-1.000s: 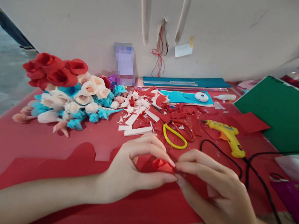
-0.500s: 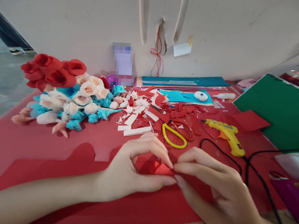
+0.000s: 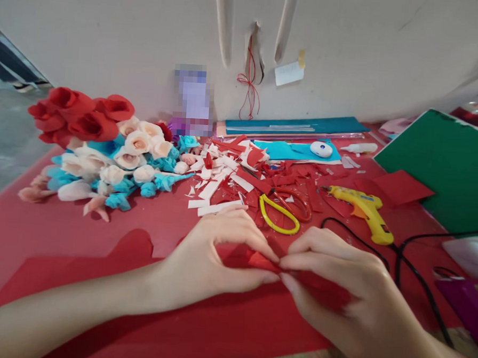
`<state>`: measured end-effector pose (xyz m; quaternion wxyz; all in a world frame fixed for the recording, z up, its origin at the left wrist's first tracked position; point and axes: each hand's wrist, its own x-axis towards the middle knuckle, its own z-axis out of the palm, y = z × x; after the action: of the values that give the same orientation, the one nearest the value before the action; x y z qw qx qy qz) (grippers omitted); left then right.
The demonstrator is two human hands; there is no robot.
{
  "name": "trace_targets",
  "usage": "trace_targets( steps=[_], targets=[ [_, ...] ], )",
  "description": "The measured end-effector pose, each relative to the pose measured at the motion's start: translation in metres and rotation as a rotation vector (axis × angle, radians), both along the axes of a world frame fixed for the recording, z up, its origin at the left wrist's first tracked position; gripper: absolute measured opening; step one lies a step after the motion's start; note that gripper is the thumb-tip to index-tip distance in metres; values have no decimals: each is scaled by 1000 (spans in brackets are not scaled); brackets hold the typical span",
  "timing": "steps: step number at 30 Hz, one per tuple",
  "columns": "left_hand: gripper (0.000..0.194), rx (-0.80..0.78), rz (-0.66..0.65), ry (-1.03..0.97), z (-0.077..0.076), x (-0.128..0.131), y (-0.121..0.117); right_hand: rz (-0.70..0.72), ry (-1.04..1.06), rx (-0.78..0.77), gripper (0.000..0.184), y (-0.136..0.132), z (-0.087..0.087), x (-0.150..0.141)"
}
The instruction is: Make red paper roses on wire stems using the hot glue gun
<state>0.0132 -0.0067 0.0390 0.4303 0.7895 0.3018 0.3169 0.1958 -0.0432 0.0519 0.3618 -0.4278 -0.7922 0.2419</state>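
Note:
My left hand [image 3: 214,258] and my right hand [image 3: 337,283] meet low in the middle of the view, fingertips pinched together on a small red paper piece [image 3: 258,261]. Part of that red piece runs under my right palm. Both hands hover just over a large red sheet [image 3: 98,268] that covers the near table. Yellow-handled scissors [image 3: 281,216] lie just beyond my fingers. A yellow glue gun [image 3: 365,209] rests to the right of them, its black cord [image 3: 398,262] curling past my right hand.
A heap of red, cream and blue paper flowers [image 3: 100,145] sits at the left. Red and white paper scraps [image 3: 231,173] litter the middle. A green sheet [image 3: 444,163] lies at the right, blue sheets [image 3: 293,126] along the wall, plus a white tape dispenser [image 3: 321,149].
The hands have stayed pinched on the red piece. My right hand has shifted slightly over it, and the view has tilted down a little.

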Motion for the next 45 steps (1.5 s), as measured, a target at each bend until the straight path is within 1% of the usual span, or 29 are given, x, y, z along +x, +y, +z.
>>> trace_targets(
  steps=[4, 10, 15, 20, 24, 28, 32, 36, 39, 42, 45],
  targets=[
    [5, -34, 4, -18, -1, 1, -1, -8, -28, -13, 14, 2, -1, 0],
    [13, -9, 29, 76, 4, 3, 0, -15, -70, -3, 14, 2, -2, 4],
    [9, -11, 11, 85, 3, 2, 1, -7, -108, 12, 13, 2, -3, 5],
    [9, -44, 30, 77, 2, 2, -1, -27, -130, 42, 13, 3, -1, 5],
    [10, -65, 45, 57, 2, 3, -1, -37, -113, 49, 11, 2, 1, 5],
    [11, -67, 41, 55, 2, 4, -1, -54, -96, 48, 11, 2, -2, 6],
    [8, -39, 42, 57, 2, 5, -2, -45, -70, 30, 12, 3, -5, 7],
    [7, -30, 35, 55, 1, 6, -2, -43, -31, 6, 12, 3, -2, 6],
    [5, -18, 40, 59, 1, 6, -1, -15, -3, -2, 10, 3, 0, 5],
    [3, -32, 41, 73, 2, 6, -1, 4, 5, 26, 10, 1, -1, 5],
    [3, -66, 38, 74, 2, 5, -1, -4, -31, 95, 9, -1, 0, 7]
  ],
)
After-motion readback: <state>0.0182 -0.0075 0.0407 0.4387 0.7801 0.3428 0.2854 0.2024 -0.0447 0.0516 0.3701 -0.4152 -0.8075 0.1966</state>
